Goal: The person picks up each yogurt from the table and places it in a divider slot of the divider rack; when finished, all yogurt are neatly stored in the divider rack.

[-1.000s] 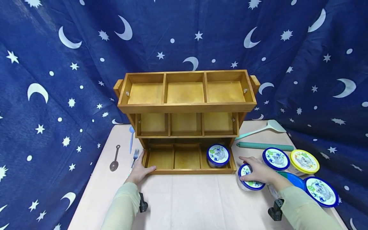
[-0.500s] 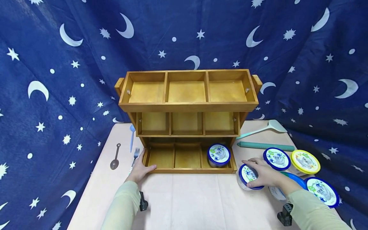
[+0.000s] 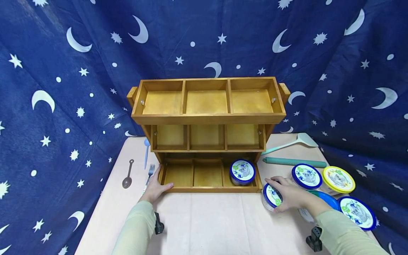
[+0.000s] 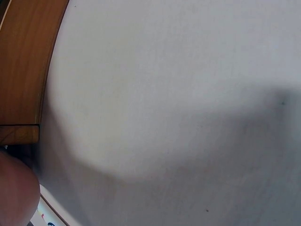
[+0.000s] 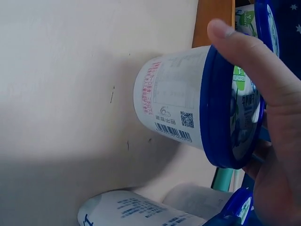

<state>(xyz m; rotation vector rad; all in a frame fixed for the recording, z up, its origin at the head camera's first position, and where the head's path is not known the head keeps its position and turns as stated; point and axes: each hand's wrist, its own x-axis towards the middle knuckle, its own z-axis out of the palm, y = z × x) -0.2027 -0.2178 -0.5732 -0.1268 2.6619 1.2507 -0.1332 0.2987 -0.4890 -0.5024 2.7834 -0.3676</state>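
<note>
A three-tier wooden rack (image 3: pixel 207 118) stands on the table, each tier split into three compartments. One blue-lidded tub (image 3: pixel 242 172) sits in the bottom right compartment. My right hand (image 3: pixel 287 194) grips a second blue-lidded tub (image 3: pixel 270 196) (image 5: pixel 197 103) by its lid, just right of the rack's bottom corner; the tub tilts to the left. My left hand (image 3: pixel 157 187) rests on the rack's bottom left corner (image 4: pixel 21 70), thumb along the front rail.
Several more tubs lie right of my hand: a blue-lidded one (image 3: pixel 306 176), a yellow-lidded one (image 3: pixel 338 179) and another blue one (image 3: pixel 357 212). A teal rolling pin (image 3: pixel 294 162) and spatula (image 3: pixel 291 143) lie behind them. A spoon (image 3: pixel 128 174), fork (image 3: pixel 149 173) and blue spoon (image 3: pixel 146 152) lie left of the rack.
My right hand has closed round the tub's lid and tipped it up to the left. The left hand has stayed on the rack.
</note>
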